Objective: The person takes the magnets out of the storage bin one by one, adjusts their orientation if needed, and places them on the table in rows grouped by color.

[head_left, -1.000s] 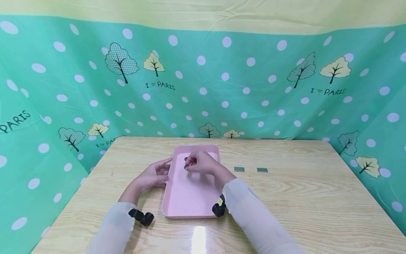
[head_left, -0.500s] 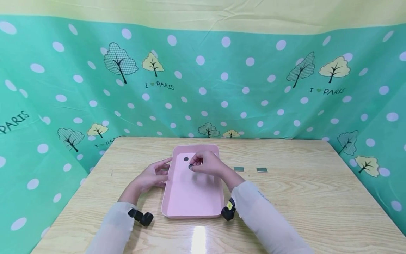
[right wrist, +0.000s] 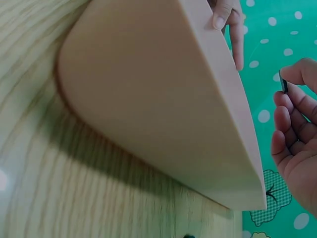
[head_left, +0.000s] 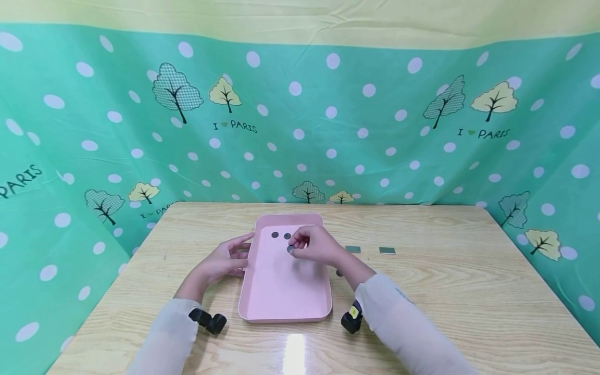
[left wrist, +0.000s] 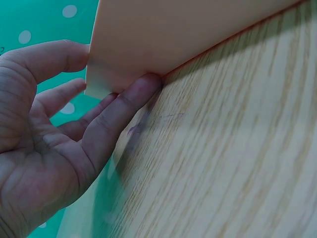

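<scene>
The right hand [head_left: 315, 245] pinches a dark disc [head_left: 290, 249] between thumb and finger over the pink tray [head_left: 285, 307], just on the near side of two flat discs [head_left: 275, 235]. The left hand [head_left: 229, 259], fingers extended, touches the tray's left side.

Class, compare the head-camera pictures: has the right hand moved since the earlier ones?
Yes: the right hand has shifted right across the pink tray, closer to the nearer green rectangle beside it.
</scene>
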`<control>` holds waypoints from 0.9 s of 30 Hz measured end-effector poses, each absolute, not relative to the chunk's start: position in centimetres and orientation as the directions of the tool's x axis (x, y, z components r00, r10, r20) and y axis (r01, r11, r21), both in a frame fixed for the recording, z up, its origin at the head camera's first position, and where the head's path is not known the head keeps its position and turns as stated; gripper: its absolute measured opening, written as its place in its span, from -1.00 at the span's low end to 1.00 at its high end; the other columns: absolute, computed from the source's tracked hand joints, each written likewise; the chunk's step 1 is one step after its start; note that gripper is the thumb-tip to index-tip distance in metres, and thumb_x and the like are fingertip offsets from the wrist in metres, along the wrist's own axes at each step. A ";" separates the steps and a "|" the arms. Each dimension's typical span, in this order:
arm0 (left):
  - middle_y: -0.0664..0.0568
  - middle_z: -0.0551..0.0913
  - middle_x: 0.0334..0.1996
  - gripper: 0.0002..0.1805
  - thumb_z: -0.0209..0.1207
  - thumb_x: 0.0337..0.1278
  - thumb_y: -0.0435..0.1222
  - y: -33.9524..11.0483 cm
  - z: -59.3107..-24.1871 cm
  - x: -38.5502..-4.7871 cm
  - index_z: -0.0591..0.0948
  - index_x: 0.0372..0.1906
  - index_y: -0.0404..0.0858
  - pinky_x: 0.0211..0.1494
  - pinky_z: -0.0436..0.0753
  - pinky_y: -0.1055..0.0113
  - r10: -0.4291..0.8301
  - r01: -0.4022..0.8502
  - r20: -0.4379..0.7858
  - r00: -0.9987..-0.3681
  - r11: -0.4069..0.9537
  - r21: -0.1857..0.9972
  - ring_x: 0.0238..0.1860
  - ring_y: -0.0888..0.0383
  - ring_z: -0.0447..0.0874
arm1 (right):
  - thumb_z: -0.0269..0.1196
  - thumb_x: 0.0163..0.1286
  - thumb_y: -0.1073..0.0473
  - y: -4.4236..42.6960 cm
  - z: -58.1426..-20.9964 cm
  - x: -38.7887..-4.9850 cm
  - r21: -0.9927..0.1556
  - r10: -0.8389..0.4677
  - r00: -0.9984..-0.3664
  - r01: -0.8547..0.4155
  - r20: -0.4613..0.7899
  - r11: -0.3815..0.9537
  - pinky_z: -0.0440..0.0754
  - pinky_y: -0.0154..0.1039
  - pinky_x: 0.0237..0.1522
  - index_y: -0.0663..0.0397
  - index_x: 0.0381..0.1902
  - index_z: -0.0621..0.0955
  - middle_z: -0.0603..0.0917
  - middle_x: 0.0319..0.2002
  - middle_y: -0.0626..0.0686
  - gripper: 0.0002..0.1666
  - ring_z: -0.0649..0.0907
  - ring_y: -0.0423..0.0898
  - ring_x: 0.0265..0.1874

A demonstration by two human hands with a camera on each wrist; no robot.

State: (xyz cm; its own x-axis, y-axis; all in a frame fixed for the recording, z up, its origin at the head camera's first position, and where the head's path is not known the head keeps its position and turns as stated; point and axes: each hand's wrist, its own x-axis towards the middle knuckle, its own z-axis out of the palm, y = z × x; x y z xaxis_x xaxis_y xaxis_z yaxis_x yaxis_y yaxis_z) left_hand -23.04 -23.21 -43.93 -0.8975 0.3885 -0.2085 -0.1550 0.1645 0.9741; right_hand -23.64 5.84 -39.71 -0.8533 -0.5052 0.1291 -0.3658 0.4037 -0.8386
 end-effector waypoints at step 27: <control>-0.37 0.17 0.40 -0.08 0.17 0.10 -0.55 -23.3 -43.9 -23.1 0.04 0.55 -0.20 -0.09 0.70 0.02 0.403 -0.143 -0.204 -0.892 0.177 0.974 0.16 -0.14 0.47 | 0.38 0.07 0.33 8.5 -40.5 -20.9 -0.780 -0.463 -0.836 -0.490 0.295 0.388 0.54 -0.31 -0.30 0.12 -0.34 0.69 0.65 -0.39 -0.07 -0.85 0.58 -0.14 -0.37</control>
State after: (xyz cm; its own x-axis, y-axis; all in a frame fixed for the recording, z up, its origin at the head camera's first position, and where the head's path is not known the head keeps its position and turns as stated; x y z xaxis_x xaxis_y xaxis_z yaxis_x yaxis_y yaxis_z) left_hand -23.10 -23.26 -43.87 -0.8924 0.4026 -0.2037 -0.1427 0.1766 0.9739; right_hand -20.88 8.49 -40.52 -0.8360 -0.4626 0.2950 -0.4902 0.3883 -0.7804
